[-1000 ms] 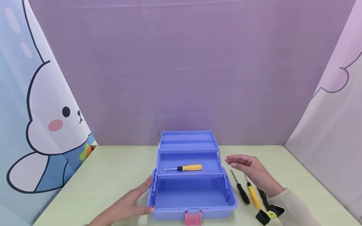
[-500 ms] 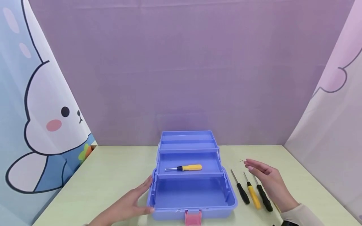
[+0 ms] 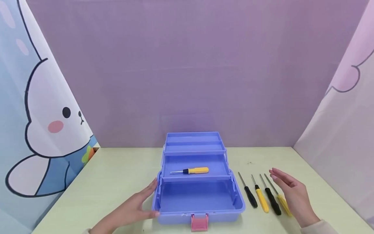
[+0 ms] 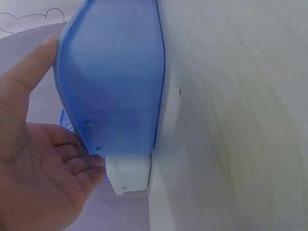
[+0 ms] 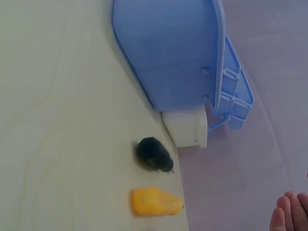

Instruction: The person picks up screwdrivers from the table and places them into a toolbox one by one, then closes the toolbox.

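A blue-purple toolbox [image 3: 198, 218] stands unfolded at the middle of the table, its tiers raised toward the back. My left hand [image 3: 132, 206] rests on its left side, thumb at the front corner and fingers along the rim; the left wrist view shows the fingers [image 4: 72, 159] nearly straight against the box. A yellow-handled screwdriver [image 3: 198, 170] lies in the lower raised tray. Right of the box, two black screwdrivers [image 3: 251, 197] and two yellow ones [image 3: 262, 199] lie side by side. My right hand [image 3: 295, 196] hovers over the rightmost yellow screwdriver [image 3: 283, 204], fingers together, slightly bent, holding nothing.
A pink latch [image 3: 199, 223] hangs down at the toolbox's front. The pale table [image 3: 125, 169] ends at a purple cloth backdrop [image 3: 190, 81], with printed curtains [image 3: 55, 130] at either side. A small dark mark [image 3: 249, 162] shows on the table behind the screwdrivers.
My right hand has moved right across the screwdrivers, uncovering more of them. A black and yellow item by the right sleeve is out of view. The left hand has stayed on the toolbox.
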Motion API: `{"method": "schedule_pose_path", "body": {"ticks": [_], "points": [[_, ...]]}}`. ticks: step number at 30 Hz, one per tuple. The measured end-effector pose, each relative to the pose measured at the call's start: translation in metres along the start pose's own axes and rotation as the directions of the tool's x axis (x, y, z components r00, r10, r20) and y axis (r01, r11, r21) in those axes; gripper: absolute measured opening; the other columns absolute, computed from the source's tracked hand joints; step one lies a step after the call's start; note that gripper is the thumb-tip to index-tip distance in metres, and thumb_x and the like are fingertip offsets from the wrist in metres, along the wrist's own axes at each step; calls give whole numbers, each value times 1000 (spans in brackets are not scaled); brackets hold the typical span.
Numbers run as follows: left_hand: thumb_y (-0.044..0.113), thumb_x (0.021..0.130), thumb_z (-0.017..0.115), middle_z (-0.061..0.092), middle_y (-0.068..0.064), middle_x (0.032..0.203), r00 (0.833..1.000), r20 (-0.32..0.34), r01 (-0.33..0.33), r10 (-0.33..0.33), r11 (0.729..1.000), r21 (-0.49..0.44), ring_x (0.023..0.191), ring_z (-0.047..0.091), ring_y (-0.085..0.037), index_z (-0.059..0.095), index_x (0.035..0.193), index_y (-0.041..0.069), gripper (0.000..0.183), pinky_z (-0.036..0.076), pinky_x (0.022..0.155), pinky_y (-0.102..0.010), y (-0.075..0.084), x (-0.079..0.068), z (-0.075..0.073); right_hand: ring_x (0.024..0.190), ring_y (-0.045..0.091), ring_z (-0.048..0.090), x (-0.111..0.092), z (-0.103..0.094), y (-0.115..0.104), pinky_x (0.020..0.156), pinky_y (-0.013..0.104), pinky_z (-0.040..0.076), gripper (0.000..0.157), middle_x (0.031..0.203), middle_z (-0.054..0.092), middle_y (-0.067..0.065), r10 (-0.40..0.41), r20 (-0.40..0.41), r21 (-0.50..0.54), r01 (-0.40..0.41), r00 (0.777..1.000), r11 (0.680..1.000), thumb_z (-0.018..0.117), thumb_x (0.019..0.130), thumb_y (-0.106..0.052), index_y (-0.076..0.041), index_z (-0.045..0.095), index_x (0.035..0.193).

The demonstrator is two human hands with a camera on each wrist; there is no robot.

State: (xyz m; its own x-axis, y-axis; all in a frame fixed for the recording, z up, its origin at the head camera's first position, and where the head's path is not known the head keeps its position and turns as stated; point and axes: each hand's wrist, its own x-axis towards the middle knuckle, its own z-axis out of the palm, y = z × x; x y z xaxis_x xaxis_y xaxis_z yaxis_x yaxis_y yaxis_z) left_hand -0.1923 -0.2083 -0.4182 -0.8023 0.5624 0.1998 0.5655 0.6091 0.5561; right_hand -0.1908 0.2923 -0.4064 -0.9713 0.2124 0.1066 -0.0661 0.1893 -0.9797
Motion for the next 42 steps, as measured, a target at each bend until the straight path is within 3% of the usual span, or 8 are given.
{"method": "schedule_pose_path", "body": {"ticks": [9,12,16,21,28,34,37,42], "points": [[43,82,70,19,-17,155,999,31,38,-38,999,-8,138,27,-37,21,148,0,93,36,106,-48,4,4,-3,95,-18,56,-1,-16,21,76,0,42,34,101,67,-28,0,-35,9,0,999,1000,63,91,-25,-17,63,125],[44,82,69,19,-17,155,999,19,38,-38,999,7,138,27,-36,21,148,-1,94,34,106,-50,3,5,-7,93,-13,60,1,-19,29,78,5,47,27,99,69,-24,-7,-36,113,11,999,994,62,92,-19,-18,66,119],[45,82,69,20,-17,155,999,6,40,-40,999,15,139,26,-35,23,148,-1,93,32,107,-48,1,5,-11,92,-7,64,1,-22,37,80,10,51,25,98,71,-18,-3,-10,298,6,1000,955,60,92,-7,-22,71,108],[43,82,70,18,-16,156,998,20,62,-61,998,-9,140,24,-34,21,148,0,93,32,108,-49,2,6,-11,89,-7,64,-2,-27,44,79,10,51,28,94,71,-18,57,-12,354,-49,998,934,60,91,-4,-28,72,98],[43,81,71,19,-16,155,998,23,54,-54,998,-12,138,26,-35,22,148,-1,93,32,106,-50,2,2,-5,85,-11,62,-10,-31,48,76,7,50,25,89,68,-25,217,5,272,-211,976,939,64,90,-14,-38,70,89],[44,81,71,18,-15,155,997,21,75,-75,997,-15,138,26,-37,22,148,1,94,33,105,-55,5,0,-5,81,-13,60,-15,-28,49,73,6,49,22,84,66,-28,242,-91,161,-226,966,961,68,88,-18,-40,68,90],[45,81,70,18,-14,156,996,25,84,-83,996,-8,139,26,-36,21,149,1,94,34,105,-54,5,0,-5,79,-17,56,-16,-29,50,73,4,46,23,82,63,-33,303,-130,81,-295,944,952,68,87,-20,-42,65,92],[44,81,70,17,-14,156,996,32,80,-80,997,-12,139,26,-37,21,148,1,94,31,106,-54,6,0,-4,80,-25,44,-17,-35,51,111,27,32,24,82,56,-41,403,-145,-46,-413,904,909,70,85,-31,-45,62,104]]}}
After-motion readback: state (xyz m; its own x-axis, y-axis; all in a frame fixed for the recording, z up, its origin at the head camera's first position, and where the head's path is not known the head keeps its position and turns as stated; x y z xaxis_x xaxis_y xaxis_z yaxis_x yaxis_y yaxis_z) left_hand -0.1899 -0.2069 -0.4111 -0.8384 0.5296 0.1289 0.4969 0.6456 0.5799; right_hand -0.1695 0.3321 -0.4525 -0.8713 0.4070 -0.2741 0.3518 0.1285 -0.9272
